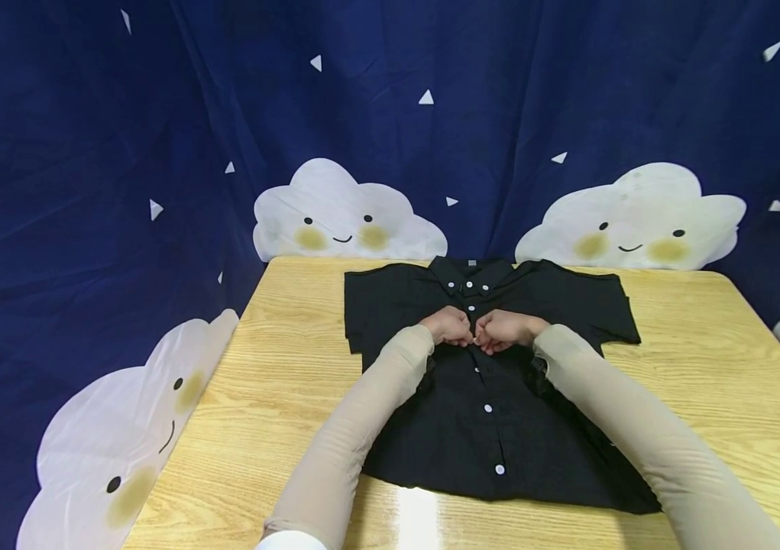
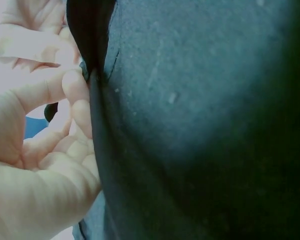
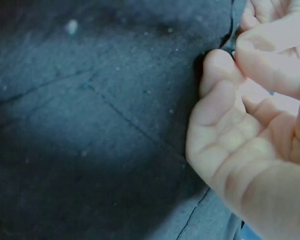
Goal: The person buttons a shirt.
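Note:
A black short-sleeved button-up shirt (image 1: 445, 428) lies spread front side up, its collar at the far end. Both hands meet at the front placket, a little below the collar. My left hand (image 1: 451, 327) pinches the placket cloth between thumb and fingertips; in the left wrist view, the left hand (image 2: 45, 150) has a fold of dark cloth at its fingertips. Close beside it, my right hand (image 1: 505, 330) pinches the placket from the other side, fingers curled. A small white button (image 1: 476, 341) shows between the two hands. In the right wrist view, the right hand's fingertips (image 3: 219, 65) sit at the cloth edge.
The shirt lies on a light wood-grain table (image 1: 293, 344). More white buttons run down the placket, with a lower button (image 1: 488, 409) near the hem. Behind the table hangs a dark blue curtain (image 1: 376, 99) with smiling clouds and small white triangles.

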Available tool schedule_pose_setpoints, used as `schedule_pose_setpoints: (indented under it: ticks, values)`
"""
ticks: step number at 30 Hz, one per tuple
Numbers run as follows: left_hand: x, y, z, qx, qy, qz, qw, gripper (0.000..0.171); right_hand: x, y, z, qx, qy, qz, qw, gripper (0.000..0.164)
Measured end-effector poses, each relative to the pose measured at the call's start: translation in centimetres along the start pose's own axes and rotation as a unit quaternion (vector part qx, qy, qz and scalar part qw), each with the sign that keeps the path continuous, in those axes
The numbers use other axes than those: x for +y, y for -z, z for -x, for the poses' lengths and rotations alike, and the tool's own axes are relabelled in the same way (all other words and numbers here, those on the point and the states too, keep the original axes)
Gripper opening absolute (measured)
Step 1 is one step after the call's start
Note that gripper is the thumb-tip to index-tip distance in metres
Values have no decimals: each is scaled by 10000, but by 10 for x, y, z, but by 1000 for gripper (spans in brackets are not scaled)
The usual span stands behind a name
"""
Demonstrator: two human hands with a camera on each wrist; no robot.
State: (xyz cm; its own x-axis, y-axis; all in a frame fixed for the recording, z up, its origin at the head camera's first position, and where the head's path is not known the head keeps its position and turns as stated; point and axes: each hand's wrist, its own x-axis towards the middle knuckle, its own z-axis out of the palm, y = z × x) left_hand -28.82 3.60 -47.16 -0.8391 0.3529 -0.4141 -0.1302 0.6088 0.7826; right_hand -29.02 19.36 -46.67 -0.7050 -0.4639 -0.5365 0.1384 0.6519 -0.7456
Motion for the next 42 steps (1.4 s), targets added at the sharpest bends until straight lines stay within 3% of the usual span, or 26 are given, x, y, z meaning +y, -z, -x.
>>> schedule_pose_setpoints:
  ticks: [9, 13, 18, 27, 32, 38, 42]
  values:
    - [-1, 0, 1, 112, -29, -202, 9997, 34, 4, 0, 3, -19, 258, -69, 9996, 7]
    - [-2, 0, 1, 260, 78, -416, 9988, 33, 6, -3, 3, 278, 232, 34, 9993, 10]
    - [-3, 1, 1, 308, 112, -1103, 9934, 32, 5, -9, 4, 731, 157, 432, 9963, 15]
    - [-12, 6, 18, 310, -460, -1091, 9925, 13, 2, -14, 17, 776, 206, 1183, 9897, 12]
    - [-14, 5, 28, 295, -765, -1557, 9844, 12, 3, -16, 23, 764, 332, 1316, 9878, 9]
    - [-11, 0, 40, -87, -944, -2027, 9746, 10, 3, -21, 29, 716, 574, 1733, 9806, 16]
    - [-7, -4, 46, -168, -1068, -2246, 9684, 11, 0, -24, 33, 542, 422, 1729, 9825, 19]
